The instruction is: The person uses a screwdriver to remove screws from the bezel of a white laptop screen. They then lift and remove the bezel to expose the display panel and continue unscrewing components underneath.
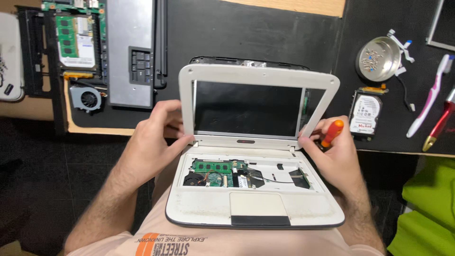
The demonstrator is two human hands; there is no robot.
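A small white laptop (258, 206) rests on my lap with its keyboard taken out, so the green circuit board (220, 173) and fan show inside the base. Its white-framed screen (258, 80) stands tilted up. My left hand (154, 137) grips the lower left corner of the screen frame near the hinge. My right hand (332, 151) touches the lower right corner of the frame while holding an orange-handled screwdriver (332, 133).
On the black mat ahead lie a round metal dish of screws (377, 59), a hard drive (365, 114), a white-pink toothbrush (431, 97) and a red tool (441, 124). At the far left sits a dismantled dark laptop (78, 52) with board and fan exposed. Green cloth (429, 208) lies at right.
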